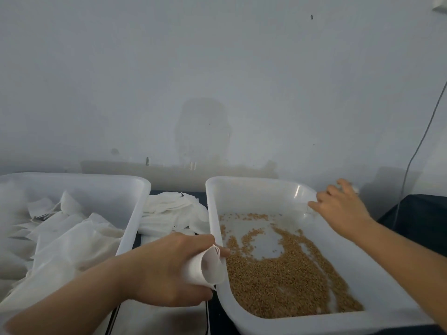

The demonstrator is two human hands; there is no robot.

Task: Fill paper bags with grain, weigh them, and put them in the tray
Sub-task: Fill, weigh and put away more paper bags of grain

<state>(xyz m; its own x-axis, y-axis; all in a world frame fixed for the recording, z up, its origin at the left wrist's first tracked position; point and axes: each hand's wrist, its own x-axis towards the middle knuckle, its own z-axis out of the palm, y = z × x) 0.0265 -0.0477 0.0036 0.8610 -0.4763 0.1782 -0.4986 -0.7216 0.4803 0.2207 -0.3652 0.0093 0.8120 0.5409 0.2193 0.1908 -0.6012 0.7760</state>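
Left hand [167,269] grips paper bag [205,267] round body, mouth open at left rim of grain tub [254,181]. Bag thin, light, crushable — hold near mouth, support base once filled. Grain [278,274] loose, spills easily. Right hand [338,206] over far rim, fingers spread, grasping nothing — blurred. No readable writing.

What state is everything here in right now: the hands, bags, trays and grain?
left hand: grips a paper bag by the grain tray's near left rim.
paper bag: mouth open, no grain visible inside.
right hand: at the grain tray's far right rim; grip unclear.
grain tray: floor partly bare, grain spread mostly on the near side.
left tray: holds a heap of white bags.
loose bags: flat pile between the trays.
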